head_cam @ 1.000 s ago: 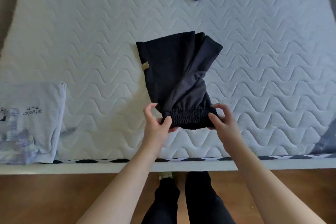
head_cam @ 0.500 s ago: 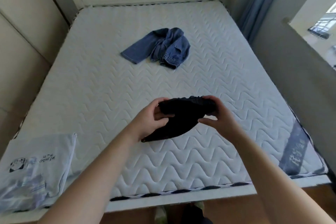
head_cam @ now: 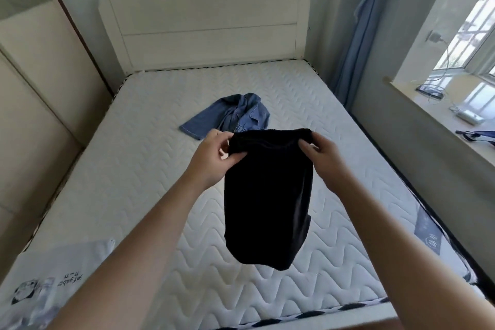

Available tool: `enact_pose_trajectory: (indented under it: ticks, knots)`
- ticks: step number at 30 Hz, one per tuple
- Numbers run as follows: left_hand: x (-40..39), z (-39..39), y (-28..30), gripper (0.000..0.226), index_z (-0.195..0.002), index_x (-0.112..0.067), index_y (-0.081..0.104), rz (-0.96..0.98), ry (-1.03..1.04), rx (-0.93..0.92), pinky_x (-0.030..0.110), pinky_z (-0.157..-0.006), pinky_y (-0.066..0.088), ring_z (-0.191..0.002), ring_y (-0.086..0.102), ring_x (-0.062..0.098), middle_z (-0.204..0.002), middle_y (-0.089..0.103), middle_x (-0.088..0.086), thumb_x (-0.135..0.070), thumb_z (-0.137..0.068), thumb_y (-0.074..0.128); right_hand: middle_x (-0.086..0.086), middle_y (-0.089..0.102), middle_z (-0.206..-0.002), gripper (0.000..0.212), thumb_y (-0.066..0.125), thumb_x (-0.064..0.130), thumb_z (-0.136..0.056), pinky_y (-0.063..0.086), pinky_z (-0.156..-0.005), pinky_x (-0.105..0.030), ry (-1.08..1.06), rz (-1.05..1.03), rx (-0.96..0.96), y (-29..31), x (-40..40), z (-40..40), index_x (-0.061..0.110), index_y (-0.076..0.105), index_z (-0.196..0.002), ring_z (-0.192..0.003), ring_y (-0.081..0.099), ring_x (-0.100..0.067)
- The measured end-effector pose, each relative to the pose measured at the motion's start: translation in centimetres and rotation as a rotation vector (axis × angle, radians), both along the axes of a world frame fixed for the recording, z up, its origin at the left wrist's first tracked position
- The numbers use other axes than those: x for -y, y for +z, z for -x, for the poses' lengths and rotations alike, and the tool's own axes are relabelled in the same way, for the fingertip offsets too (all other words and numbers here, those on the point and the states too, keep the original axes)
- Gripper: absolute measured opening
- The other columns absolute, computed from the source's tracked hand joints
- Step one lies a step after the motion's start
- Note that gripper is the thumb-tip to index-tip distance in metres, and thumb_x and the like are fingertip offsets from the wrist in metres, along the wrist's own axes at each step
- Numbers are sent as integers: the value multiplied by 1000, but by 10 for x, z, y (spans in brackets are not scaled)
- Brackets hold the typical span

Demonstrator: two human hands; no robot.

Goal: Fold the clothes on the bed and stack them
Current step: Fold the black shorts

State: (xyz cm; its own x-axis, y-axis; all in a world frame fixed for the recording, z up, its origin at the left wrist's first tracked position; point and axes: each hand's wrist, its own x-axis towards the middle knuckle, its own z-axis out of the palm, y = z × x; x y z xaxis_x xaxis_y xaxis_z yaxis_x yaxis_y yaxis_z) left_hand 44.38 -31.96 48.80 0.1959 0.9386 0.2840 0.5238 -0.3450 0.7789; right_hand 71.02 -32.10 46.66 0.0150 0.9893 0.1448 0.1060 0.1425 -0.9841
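Both hands pinch the elastic top edge of the black garment (head_cam: 267, 195), left hand (head_cam: 214, 158) and right hand (head_cam: 325, 158) at opposite corners. It now hangs above the bed (head_cam: 150, 169), higher than 0.5 s ago. The denim garment (head_cam: 227, 115) lies beyond.

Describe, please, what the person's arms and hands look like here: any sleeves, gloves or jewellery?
Both forearms are bare right to the bottom edge of the picture, with no sleeves in sight. The left hand and right hand wear no gloves, and no rings, watch or bracelet show on the fingers or wrists. No marks or bandages can be seen either.
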Motion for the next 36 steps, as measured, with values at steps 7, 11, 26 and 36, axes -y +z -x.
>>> enact_pose_trajectory:
  ticks: [7, 11, 26, 36]
  knots:
    - [10, 0, 34, 19, -92, -26, 55, 135, -143, 93, 14, -66, 49, -71, 58, 0, -74, 60, -17, -31, -84, 71, 9, 74, -96, 15, 53, 27, -100, 52, -73, -15, -60, -6, -35, 32, -8, 8, 30, 68, -102, -91, 69, -5]
    - [10, 6, 39, 53, -120, -42, 48, 220, -164, 39, 13, -75, 50, -91, 63, -4, -106, 61, -21, -20, -79, 73, 9, 74, -99, 14, 56, 27, -99, 54, -78, -19, -71, -7, -5, 33, -6, 17, 30, 68, -105, -94, 69, -8]
    - [-16, -28, 58, 82, -138, -25, 36, 160, -198, -518, 31, -86, 44, -115, 55, 19, -127, 57, -2, -52, -73, 77, 14, 74, -95, 18, 67, 29, -89, 53, -84, -25, -12, -116, 130, 37, -9, 51, 46, 70, -92, -92, 69, -5]
    - [-58, -77, 71, 42, -127, -35, 49, 109, -260, -675, 44, -89, 51, -101, 62, 20, -112, 65, -4, -40, -88, 61, 0, 73, -96, 12, 57, 18, -98, 56, -81, -30, -43, 110, -94, -19, -31, -27, 16, 68, -104, -91, 68, -17]
